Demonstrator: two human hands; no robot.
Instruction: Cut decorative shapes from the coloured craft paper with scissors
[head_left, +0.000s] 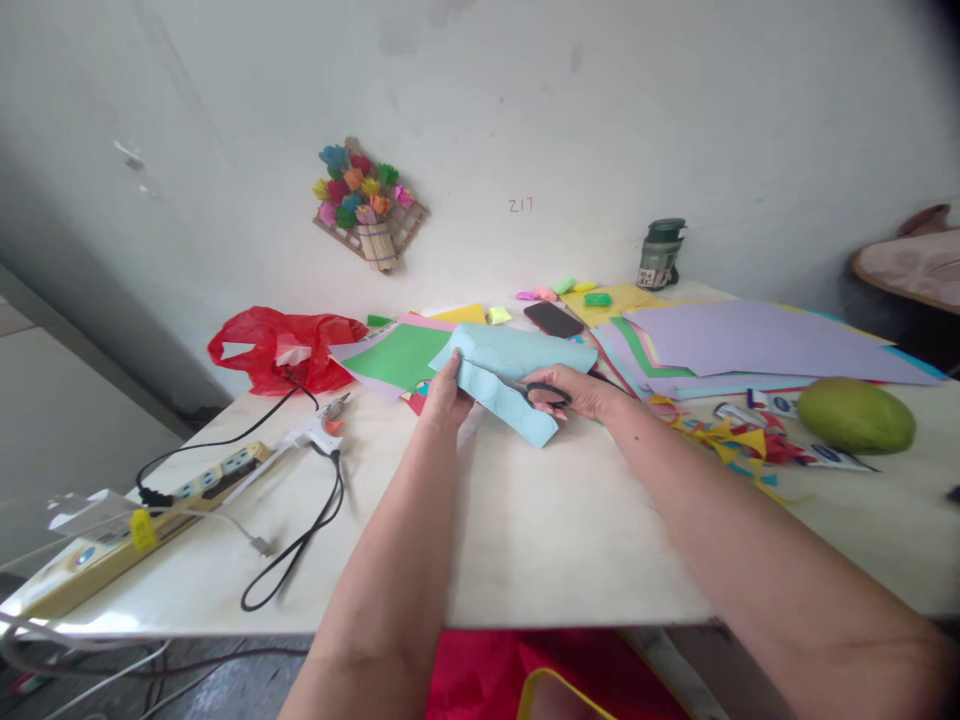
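A light blue sheet of paper (525, 347) with faint round outlines is held above the table. My left hand (448, 392) pinches its left end, thumb on top. A long strip (510, 402) of the same sheet hangs down toward me, parted from the larger piece by a cut. My right hand (562, 390) is closed around the black handles of a pair of scissors (546, 394). The blades lie between the strip and the main sheet, and paper partly hides them. Behind my left hand rests a green sheet (397, 355).
On the left are a red plastic bag (289, 345), a white glue gun (319, 430) and a power strip (202, 490) with cables. Stacked coloured paper (735, 335), a green mango (855, 415) and paper scraps (739, 440) lie right. A phone (553, 319) and a bottle (661, 255) stand farther back.
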